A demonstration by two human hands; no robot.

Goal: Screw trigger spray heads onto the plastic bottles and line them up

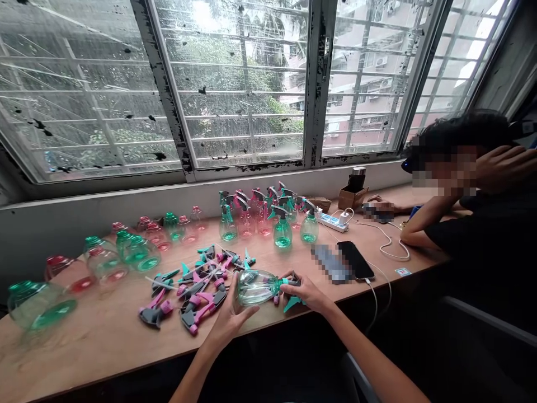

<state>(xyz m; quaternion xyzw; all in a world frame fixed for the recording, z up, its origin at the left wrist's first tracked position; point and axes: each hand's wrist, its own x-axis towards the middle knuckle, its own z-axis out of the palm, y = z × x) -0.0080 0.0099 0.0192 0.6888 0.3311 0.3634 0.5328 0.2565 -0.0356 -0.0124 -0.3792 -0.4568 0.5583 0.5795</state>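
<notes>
The left hand (229, 319) cups a green bottle (255, 286) lying sideways. The right hand (304, 291) grips its trigger sprayer (289, 291) at three o'clock — loose sprayers (191, 291) lie at nine o'clock.

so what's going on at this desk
A person holds a clear green spray bottle on its side over the wooden desk: the left hand cups its body, the right hand grips the teal trigger head at its neck. Loose trigger heads lie in a pile beside it, capless bottles sit to the left, and bottles with heads on stand by the window. Another person sits at the right.
</notes>
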